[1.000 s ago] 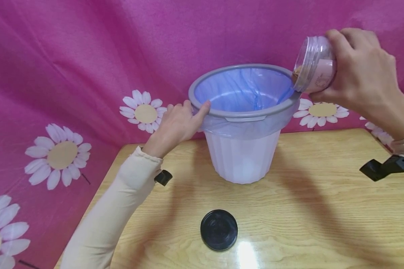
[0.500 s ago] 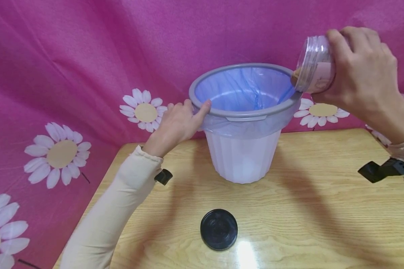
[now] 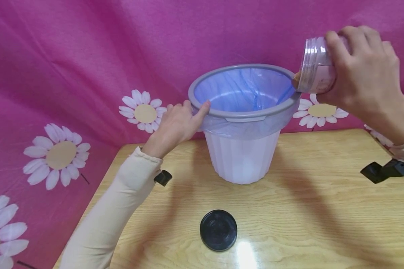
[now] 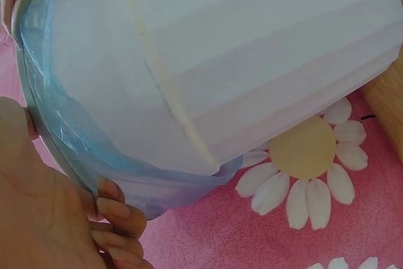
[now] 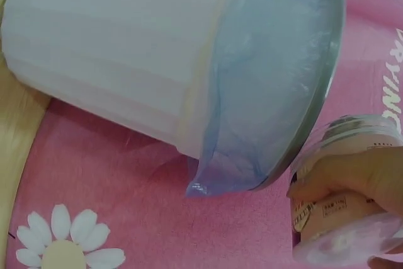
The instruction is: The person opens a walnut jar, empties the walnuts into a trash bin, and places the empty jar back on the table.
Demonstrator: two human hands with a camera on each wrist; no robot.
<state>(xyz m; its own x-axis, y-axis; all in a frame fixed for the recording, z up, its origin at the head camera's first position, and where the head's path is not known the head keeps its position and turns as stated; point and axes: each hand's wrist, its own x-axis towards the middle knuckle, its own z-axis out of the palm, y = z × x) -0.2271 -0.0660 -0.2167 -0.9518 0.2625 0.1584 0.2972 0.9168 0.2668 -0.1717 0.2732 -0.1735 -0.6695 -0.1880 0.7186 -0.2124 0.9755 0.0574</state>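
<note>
A white fluted waste bin [image 3: 242, 158] stands upright on the table, lined with a translucent blue bin bag [image 3: 233, 84] folded over its grey rim [image 3: 245, 115]. My left hand [image 3: 178, 125] grips that rim at its left side, thumb over the top. In the left wrist view, the curled fingers [image 4: 119, 218] lie just under the rim. High at the bin's right edge, my right hand [image 3: 363, 71] holds a clear plastic jar [image 3: 318, 71] tipped with its mouth toward the bin. Something tan [image 3: 296, 80] shows at the jar's mouth. The label on the jar [image 5: 334, 206] is pinkish.
A round black lid [image 3: 219, 230] lies on the wooden table [image 3: 323, 209] in front of the bin. Behind rises a magenta cloth [image 3: 97, 56] printed with white daisies. Black straps [image 3: 387, 171] of the wrist cameras stick out near both sleeves.
The jar in my right hand has tipped slightly further, so its mouth faces more downward and less of its opening shows. My left hand has stayed on the rim.
</note>
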